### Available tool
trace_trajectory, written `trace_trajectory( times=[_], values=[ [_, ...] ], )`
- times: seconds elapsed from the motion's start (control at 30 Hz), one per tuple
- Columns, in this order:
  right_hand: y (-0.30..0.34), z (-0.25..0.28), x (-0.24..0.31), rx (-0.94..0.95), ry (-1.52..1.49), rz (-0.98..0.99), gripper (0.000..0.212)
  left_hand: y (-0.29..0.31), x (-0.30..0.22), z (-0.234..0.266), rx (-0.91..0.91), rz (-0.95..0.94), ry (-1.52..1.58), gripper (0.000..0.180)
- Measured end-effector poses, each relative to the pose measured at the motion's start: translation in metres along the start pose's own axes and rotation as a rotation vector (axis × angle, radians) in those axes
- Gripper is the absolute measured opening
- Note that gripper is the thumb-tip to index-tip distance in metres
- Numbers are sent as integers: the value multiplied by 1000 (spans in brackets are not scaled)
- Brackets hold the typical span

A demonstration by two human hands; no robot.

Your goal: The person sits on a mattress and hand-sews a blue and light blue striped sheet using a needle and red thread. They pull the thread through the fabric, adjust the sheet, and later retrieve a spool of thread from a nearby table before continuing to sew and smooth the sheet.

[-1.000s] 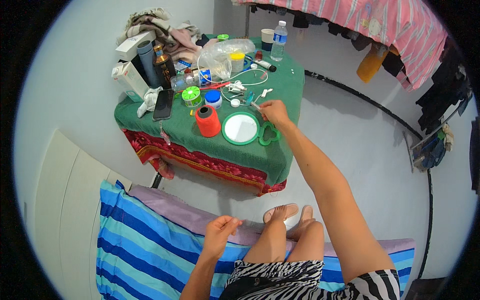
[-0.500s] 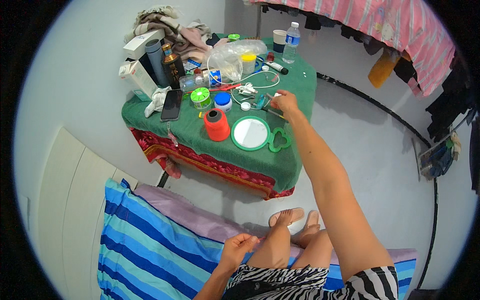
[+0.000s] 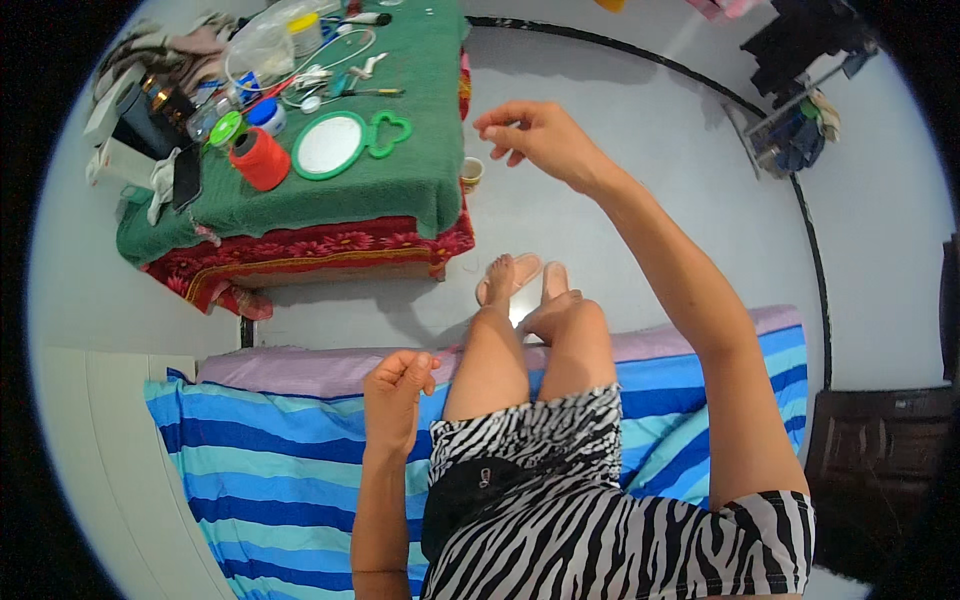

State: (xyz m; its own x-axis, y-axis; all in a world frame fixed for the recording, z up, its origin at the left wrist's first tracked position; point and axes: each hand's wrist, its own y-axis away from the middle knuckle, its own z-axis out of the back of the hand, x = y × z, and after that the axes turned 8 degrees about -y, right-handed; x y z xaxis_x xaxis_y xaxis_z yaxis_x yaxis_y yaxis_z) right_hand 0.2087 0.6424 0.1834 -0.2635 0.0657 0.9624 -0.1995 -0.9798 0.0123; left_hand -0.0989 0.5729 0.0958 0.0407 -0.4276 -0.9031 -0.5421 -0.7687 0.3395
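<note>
- Mirror (image 3: pixel 330 146), round with green rim: on the green-covered table (image 3: pixel 400 195), left of the right hand (image 3: pixel 548 145). Right hand is the nearer one.
- Long axis runs glass to clover-shaped handle (image 3: pixel 389 134); handle end points right, toward the right fingertips. Table edge and a strip of floor show between in this view; not touching.
- Slim dark stick (image 3: pixel 375 93) lies just beyond the handle, roughly crosswise. Red thread cone (image 3: pixel 259 159) stands left of the glass, on the far side from the right hand.
- Right fingers: partly spread, loosely curled, off the table edge, nothing visible in them. Pale container (image 3: pixel 472 173) on the floor, below the fingertips in view; height gap can't be judged.
- Left hand (image 3: pixel 397 390): over the striped sheet (image 3: pixel 290 440), near the knee, well short of the table. Thumb pressed to curled index; thin reddish strand (image 3: pixel 449 350) at the tips, seems pinched, too faint to identify.
</note>
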Motion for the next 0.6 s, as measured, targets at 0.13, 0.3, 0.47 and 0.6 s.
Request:
trace_trajectory(
  times=[0.13, 0.3, 0.47, 0.6],
  values=[
    [64, 16, 0, -20, -3, -33, 26, 24, -2, -9, 16, 10, -74, 17],
    [109, 11, 10, -5, -115, 15, 24, 49, -7, -15, -21, -25, -72, 15],
    [153, -28, 24, 224, -147, 191, 23, 61, -28, -40, 73, -148, -354, 14],
    [193, -62, 30, 359, -134, 212, 32, 67, -43, -68, 13, -774, -943, 10]
  ],
)
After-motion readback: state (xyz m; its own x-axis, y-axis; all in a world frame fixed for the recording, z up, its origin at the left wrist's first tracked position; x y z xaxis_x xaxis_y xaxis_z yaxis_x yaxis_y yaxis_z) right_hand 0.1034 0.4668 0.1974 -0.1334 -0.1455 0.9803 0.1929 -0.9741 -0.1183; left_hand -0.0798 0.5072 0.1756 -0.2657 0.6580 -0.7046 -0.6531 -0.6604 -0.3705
